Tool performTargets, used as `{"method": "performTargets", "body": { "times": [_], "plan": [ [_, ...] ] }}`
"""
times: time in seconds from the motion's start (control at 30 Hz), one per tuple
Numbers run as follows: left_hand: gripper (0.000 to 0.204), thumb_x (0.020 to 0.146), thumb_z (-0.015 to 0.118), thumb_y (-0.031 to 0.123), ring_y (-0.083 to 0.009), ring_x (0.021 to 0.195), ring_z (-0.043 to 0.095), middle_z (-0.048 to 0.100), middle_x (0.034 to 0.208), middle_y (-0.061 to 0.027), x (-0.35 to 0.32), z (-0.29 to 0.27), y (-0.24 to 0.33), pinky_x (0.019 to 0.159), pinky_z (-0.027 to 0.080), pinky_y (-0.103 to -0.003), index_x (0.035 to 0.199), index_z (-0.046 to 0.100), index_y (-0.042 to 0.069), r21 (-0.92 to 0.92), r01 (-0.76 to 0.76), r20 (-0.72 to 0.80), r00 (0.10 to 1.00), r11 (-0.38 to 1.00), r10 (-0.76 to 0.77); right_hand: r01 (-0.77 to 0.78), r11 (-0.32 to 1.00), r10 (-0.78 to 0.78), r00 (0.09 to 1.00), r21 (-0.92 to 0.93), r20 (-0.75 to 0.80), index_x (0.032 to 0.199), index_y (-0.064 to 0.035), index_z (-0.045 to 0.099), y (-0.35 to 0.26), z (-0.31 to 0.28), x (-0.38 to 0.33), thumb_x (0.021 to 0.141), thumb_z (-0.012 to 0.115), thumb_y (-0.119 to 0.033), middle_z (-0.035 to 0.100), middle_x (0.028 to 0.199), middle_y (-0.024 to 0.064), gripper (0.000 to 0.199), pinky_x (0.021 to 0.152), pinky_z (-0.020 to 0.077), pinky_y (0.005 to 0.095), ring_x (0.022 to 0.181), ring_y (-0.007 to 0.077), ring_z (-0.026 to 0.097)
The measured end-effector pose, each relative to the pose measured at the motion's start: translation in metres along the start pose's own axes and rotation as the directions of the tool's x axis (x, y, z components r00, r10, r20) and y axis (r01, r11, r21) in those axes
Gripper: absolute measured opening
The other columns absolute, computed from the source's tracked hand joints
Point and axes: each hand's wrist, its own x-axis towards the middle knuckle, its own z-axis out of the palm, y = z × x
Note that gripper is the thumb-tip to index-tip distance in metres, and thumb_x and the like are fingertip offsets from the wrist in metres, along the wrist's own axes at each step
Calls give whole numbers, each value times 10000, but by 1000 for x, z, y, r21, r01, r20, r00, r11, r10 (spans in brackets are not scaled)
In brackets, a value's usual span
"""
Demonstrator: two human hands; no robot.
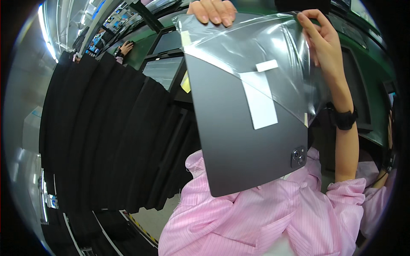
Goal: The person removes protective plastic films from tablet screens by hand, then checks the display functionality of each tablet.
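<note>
Left grip point(212, 13) closes over the top edge of the tablet point(226, 128); right grip point(323, 40) pinches clear film point(252, 38) at its upper right corner.
A black stack point(102, 136) stands left of the tablet, a pink shirt point(247, 226) behind its lower edge. Handling film seems the step in hand; the next move likely calls for even tension; loose film right of the tablet may hinder.

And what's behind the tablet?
Past the tablet, a pink striped shirt shows below and stacked black trays at left. Its front and whatever sits directly behind it are covered.
</note>
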Motion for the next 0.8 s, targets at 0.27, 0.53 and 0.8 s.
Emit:
{"method": "performTargets", "body": {
  "times": [0.27,0.53,0.8],
  "plan": [
    [340,981,289,287,-247,714,529,546,834,-114,-16,-11,6,659,417,-355,905,527,55,14,110,-103,989,994,-108,226,973,-233,951,-57,-205,1051,-44,548,-34,-10,-21,935,530,-170,382,528,-50,172,348,175,179,373,4,282],
    [506,980,128,252,-302,665,526,543,739,-143,-16,23,54,602,455,-407,772,528,21,142,164,-399,912,976,-95,963,235,-891,268,-133,367,862,-142,591,-70,32,-124,647,724,-78,294,582,-52,261,387,176,220,481,73,269],
    [231,920,478,242,-264,797,567,567,889,-129,-46,-11,71,679,417,-366,964,544,25,281,179,-141,980,943,-144,896,436,-793,427,-84,434,855,-92,656,-40,4,-118,820,617,-461,564,648,-1,372,393,265,227,449,109,401]
  ]
}}
